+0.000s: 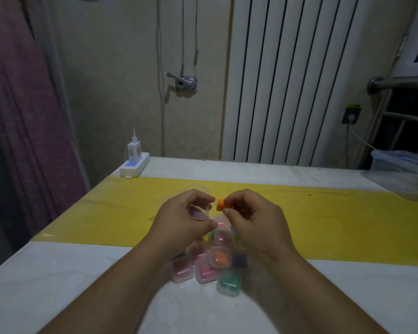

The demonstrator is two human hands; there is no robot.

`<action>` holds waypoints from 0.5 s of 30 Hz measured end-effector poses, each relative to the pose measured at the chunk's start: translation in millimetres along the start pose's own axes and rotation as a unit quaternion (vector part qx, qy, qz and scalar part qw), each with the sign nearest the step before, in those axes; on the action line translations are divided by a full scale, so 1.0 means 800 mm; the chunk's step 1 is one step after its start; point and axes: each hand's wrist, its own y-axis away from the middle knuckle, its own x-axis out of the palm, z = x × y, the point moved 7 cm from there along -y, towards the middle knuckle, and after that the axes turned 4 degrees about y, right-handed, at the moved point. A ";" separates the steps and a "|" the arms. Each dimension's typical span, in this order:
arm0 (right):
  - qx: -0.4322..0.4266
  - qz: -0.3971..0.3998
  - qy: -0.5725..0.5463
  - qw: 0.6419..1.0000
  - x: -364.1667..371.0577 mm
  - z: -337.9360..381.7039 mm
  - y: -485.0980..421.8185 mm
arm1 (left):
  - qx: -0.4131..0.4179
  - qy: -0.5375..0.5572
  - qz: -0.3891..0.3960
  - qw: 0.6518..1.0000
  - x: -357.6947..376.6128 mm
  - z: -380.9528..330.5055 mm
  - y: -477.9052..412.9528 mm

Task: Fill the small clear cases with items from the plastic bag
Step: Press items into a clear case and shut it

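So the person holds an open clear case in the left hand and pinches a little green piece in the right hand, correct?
Not quite: the piece is orange, not green. The head view shows the right hand pinching a small orange piece, while the left hand holds the open clear case.

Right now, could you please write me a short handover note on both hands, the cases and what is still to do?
Left hand: grips an open, empty small clear case above the table.
Right hand: pinches one orange item right beside the case's opening, not yet inside.
Done: a pile of filled cases (pink, orange, green, purple contents) lies on the white table under the wrists.
Clear plastic, possibly the bag, lies on the yellow strip behind the hands; its contents cannot be seen.
Left: put the orange item in, close the case, add it to the pile, continue.
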 end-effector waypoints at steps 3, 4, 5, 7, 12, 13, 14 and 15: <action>-0.019 -0.003 0.059 0.998 0.003 0.004 0.000 | 0.000 0.002 0.002 1.000 0.001 -0.001 0.001; -0.020 -0.002 0.075 0.997 0.003 0.004 0.000 | -0.001 0.002 0.002 1.000 0.001 -0.002 0.001; -0.021 0.002 0.086 0.996 0.004 0.003 -0.001 | -0.003 0.002 0.002 1.000 0.001 -0.001 0.001; -0.020 0.007 0.097 0.995 0.006 -0.001 -0.002 | -0.009 0.008 0.002 1.000 0.000 0.000 0.001; -0.065 -0.025 0.133 0.989 0.004 0.004 -0.003 | -0.020 0.039 0.003 0.999 0.002 0.001 0.001; -0.071 -0.039 0.139 0.987 0.002 0.004 -0.004 | -0.021 0.044 0.004 0.999 0.002 0.001 0.001; -0.066 -0.048 0.142 0.987 0.000 0.003 -0.005 | -0.022 0.047 0.004 0.999 0.002 0.001 0.001; -0.058 -0.050 0.146 0.986 0.000 0.001 -0.006 | -0.023 0.049 0.004 0.999 0.002 0.001 0.001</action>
